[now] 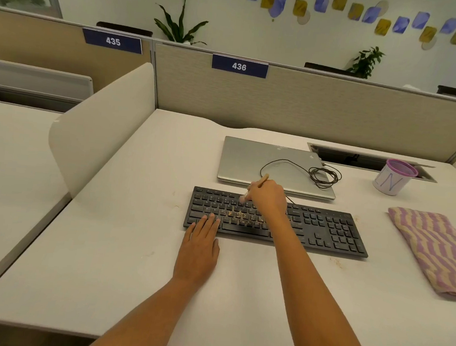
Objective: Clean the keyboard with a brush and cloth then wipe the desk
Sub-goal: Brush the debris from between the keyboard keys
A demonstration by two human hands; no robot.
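A black keyboard lies across the middle of the white desk, with brown crumbs scattered over its middle keys. My right hand is shut on a thin wooden-handled brush, whose pale bristles touch the upper key rows. My left hand lies flat on the desk, its fingertips resting on the keyboard's lower left keys. A purple and beige striped cloth lies folded at the right of the keyboard, apart from both hands.
A closed silver laptop with a coiled black cable on it sits behind the keyboard. A white cup with a purple rim stands back right beside a cable slot. A white divider bounds the left; partitions close the back.
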